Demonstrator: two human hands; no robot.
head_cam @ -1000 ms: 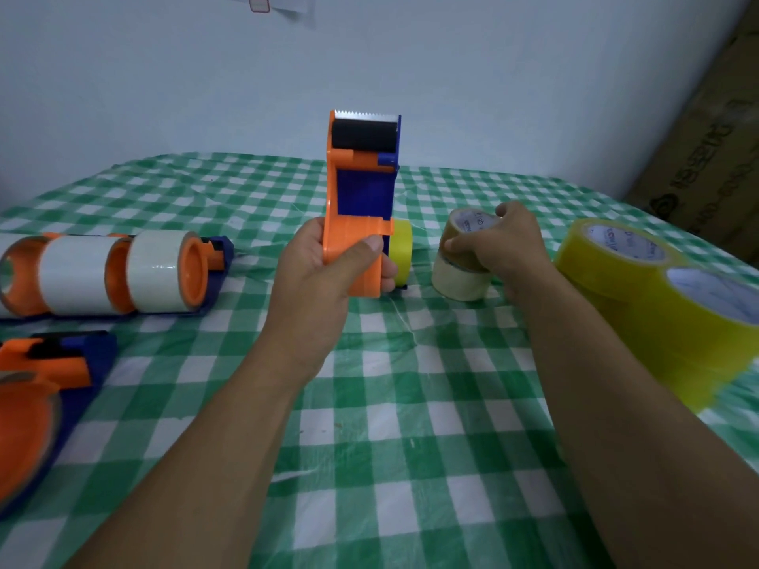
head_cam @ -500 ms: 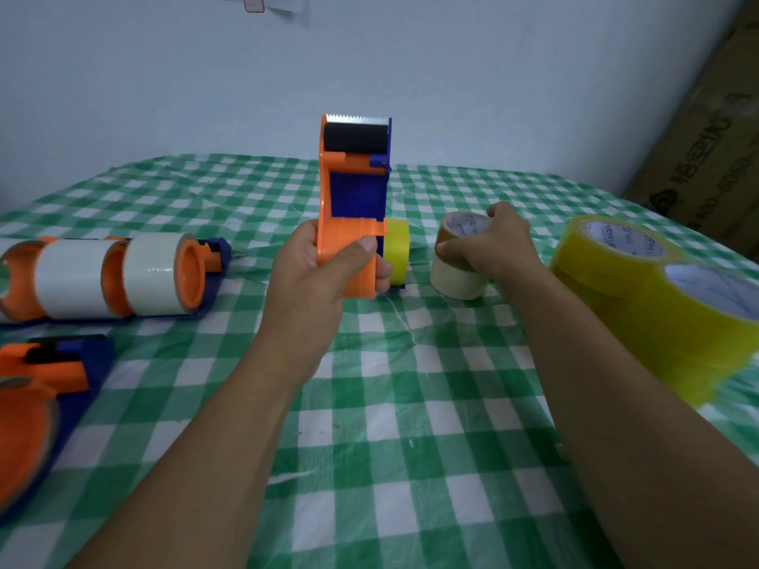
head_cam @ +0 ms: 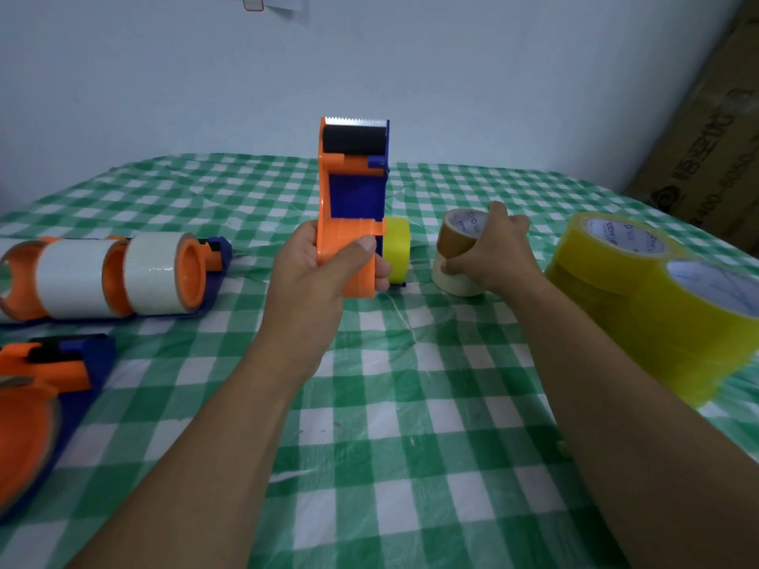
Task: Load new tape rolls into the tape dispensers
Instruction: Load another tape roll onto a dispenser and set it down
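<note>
My left hand grips an orange and blue tape dispenser upright at the table's middle, its serrated blade on top. A yellow tape roll sits on the dispenser's right side. My right hand grips a brown tape roll, which is stacked on a cream tape roll just right of the dispenser.
Large yellow tape rolls are stacked at the right. At the left lies a dispenser holding white tape rolls, and another orange and blue dispenser lies at the near left. A green checked tablecloth covers the table; a cardboard box stands far right.
Both hands have shifted only slightly. My right hand has settled lower around the brown roll, with its thumb down by the cream roll. The dispenser stays upright.
</note>
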